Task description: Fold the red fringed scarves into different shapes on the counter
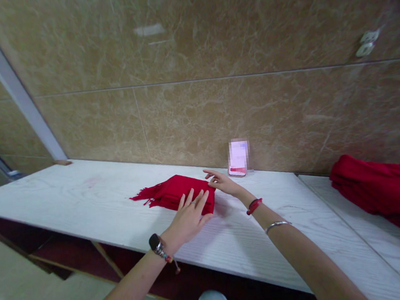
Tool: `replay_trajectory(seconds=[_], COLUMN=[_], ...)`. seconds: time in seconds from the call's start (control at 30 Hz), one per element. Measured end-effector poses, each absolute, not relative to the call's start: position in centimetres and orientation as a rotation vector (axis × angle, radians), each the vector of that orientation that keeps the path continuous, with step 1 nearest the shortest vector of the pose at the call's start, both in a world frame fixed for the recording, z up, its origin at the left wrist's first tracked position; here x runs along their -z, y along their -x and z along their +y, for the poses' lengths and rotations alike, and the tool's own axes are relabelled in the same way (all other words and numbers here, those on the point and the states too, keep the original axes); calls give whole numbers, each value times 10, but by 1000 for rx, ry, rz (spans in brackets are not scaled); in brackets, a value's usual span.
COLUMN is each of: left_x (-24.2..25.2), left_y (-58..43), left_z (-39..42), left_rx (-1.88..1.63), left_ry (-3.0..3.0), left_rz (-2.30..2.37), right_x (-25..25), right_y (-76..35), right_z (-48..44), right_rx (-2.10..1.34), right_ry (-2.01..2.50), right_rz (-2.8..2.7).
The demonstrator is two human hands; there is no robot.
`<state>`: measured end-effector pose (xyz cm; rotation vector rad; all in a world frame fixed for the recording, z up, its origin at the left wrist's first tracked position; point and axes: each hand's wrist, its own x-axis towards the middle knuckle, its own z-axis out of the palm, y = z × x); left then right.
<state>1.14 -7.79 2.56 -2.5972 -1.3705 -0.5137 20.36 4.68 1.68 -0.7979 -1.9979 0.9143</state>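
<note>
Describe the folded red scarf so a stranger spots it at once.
On the long white table along the marble wall, look near the middle, left of the small object propped at the wall. The folded red scarf lies under the left hand, the right hand touching its far edge. Unlike the loose red heap at far right, it is neatly folded, fringe at its left end.

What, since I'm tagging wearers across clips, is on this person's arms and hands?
Both arms are sleeveless. By the left hand, the wrist carries a black watch with a multicoloured beaded bracelet. Behind the right hand sit a red bracelet and, further up, a silver bangle.
</note>
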Motion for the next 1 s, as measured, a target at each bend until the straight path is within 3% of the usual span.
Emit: replay_trajectory(seconds=[0.17,0.27,0.43,0.63,0.73,1.0], left_x=[-45,-38,-17,-12,-17,-41], left_y=[34,62,58,-37,-75,-35], left_z=[-45,-24,-25,-60,-69,3], left_rx=[668,618,681,782,752,813], left_ry=[2381,2560,2649,2573,2693,3060], left_rz=[-1600,-1675,-1712,-1743,-1726,-1718], right_x=[-39,-46,-37,-59,-70,-27], right_y=[-180,-158,-162,-243,-269,-279], right_z=[30,12,-3,-9,-25,-49], right_rx=[-357,-142,-131,-242,-75,184], right_ry=[808,814,958,1179,1256,1280], right_rz=[-2148,-2408,-2752,-2811,-2774,-2724])
